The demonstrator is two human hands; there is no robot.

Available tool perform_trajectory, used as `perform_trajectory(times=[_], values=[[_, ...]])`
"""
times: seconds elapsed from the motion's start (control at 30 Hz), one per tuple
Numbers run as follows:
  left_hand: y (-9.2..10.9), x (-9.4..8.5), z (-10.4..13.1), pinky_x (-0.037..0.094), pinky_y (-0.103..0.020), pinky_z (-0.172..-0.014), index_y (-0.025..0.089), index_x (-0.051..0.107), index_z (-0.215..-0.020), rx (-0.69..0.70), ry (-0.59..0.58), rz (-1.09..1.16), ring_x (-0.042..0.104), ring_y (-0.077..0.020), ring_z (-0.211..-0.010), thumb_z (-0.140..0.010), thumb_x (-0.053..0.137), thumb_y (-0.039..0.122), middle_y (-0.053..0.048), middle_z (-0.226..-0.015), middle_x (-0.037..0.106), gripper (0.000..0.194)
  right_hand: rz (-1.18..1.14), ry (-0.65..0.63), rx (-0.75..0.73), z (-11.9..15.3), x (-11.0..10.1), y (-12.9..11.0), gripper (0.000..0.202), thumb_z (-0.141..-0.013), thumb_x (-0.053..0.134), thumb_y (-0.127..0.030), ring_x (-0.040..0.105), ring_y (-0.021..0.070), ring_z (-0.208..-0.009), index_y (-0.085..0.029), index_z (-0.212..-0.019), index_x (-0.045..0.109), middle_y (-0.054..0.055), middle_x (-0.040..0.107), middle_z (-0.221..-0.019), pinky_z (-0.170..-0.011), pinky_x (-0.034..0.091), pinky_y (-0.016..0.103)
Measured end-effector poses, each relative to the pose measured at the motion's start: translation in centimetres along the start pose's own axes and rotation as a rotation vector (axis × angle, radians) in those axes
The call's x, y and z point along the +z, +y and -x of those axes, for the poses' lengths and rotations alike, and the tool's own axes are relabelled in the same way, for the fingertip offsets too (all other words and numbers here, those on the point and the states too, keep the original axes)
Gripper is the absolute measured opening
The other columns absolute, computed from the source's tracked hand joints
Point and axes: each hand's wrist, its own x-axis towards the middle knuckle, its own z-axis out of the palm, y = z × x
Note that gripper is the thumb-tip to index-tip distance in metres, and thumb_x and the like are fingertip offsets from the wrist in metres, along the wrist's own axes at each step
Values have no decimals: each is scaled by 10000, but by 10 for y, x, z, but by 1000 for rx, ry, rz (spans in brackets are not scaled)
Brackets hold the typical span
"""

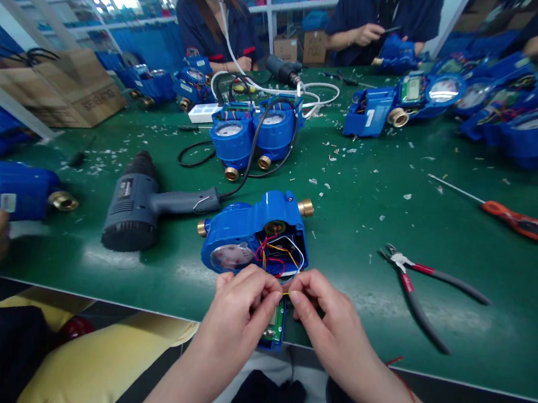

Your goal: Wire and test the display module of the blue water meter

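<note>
One circuit board [278,336]: at the counter's [347,220] near edge, under the fingers.
Left hand [238,305]: grip closed in a fingertip pinch on the yellow wire [286,293].
Right hand [333,315]: grip closed on the same wire, just beside; small, even finger movements would suit.
Diagonal cutters [405,269]: handles splayed, right of the hands.
Water meter [237,227]: behind the hands, housing open; slack would spare its leads.
Heat gun [134,208]: left of the meter.
Screwdriver [514,218]: beyond the cutters.
</note>
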Motion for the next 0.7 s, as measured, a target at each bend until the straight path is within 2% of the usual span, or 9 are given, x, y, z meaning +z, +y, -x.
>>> perform_trajectory(times=[0.2,0.47,0.7], values=[[3,2,0,312,-320,-651,198,565,-733,-17,20,-85,523,-148,-648,-888,495,180,19,-717,591,171,17,2,2,0,1,0,140,-938,402,-196,503,118,-631,-193,-825,484,-8,536,-718,-587,387,232],[2,4,1,240,-349,-692,189,557,-804,-63,-59,-169,543,-188,-760,-917,417,168,1,-793,582,181,13,-6,22,0,1,0,129,-937,399,-200,496,117,-629,-191,-838,482,-16,527,-715,-587,369,236],[5,8,1,215,-338,-687,173,537,-764,-89,-19,-164,545,-179,-733,-900,436,116,11,-778,585,179,1,10,25,0,3,2,128,-937,407,-209,480,111,-627,-191,-836,482,-22,512,-710,-587,359,233]])
